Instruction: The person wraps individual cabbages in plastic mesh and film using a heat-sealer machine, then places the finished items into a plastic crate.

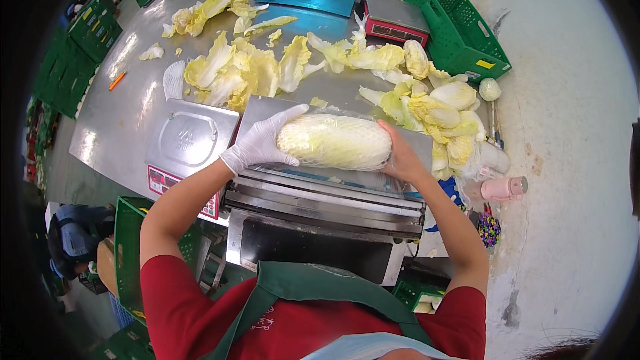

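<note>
While gripped, cabbage [335, 141] above machine edge [327, 190]

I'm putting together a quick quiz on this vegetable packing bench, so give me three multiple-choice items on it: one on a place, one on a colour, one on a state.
1. Where is the pale yellow-green wrapped napa cabbage?
A. In the green plastic crate
B. Over the steel film-wrapping machine
C. On the floor

2. What colour is the slotted plastic crate at the far right of the steel table?
A. Green
B. Red
C. Black

3. How are the hands covered?
A. Both gloved
B. Both bare
C. Left gloved, right bare

Answers:
1 B, both hands hold it above the grey wrapping machine.
2 A, its walls are plainly green.
3 C, the left hand wears a white glove and the right hand shows bare fingers on the cabbage's end.
</note>
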Tool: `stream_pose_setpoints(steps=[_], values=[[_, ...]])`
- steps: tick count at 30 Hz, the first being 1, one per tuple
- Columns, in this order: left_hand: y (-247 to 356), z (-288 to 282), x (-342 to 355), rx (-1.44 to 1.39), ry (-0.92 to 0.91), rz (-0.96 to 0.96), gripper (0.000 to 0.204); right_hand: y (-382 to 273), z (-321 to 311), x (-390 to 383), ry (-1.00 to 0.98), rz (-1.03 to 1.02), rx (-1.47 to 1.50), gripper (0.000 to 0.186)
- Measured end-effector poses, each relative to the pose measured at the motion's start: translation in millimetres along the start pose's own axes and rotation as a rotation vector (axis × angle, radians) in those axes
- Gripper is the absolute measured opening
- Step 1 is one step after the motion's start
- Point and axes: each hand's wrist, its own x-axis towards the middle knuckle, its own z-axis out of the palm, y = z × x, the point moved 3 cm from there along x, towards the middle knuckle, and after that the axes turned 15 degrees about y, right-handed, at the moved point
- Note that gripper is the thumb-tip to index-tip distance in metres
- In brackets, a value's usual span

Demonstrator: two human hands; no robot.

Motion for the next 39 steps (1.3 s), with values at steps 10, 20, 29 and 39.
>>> stream_pose_setpoints(steps=[10,20,29,39], values=[[-20.4,15.5,-6.5,-0.586,-0.349,-1.068,0.084,-13.7,-6.6,-22.8,-0.513,1.043,0.475,0.076],[15.7,-40.8,-11.8,0.621,-0.193,0.741,0.076,-25.1,-44.9,-34.1,0.072,-0.571,-0.460,0.081],[-1.3,-2.1,2.8,0.264,-0.159,0.270,0.077,4.1,5.9,-30.5,0.056,-0.200,0.052,0.096],[68.1,-9.7,-137.2,-0.703,-0.575,-0.860,0.095,-104.9,-24.1,-155.6,-0.536,1.094,0.851,0.078]])
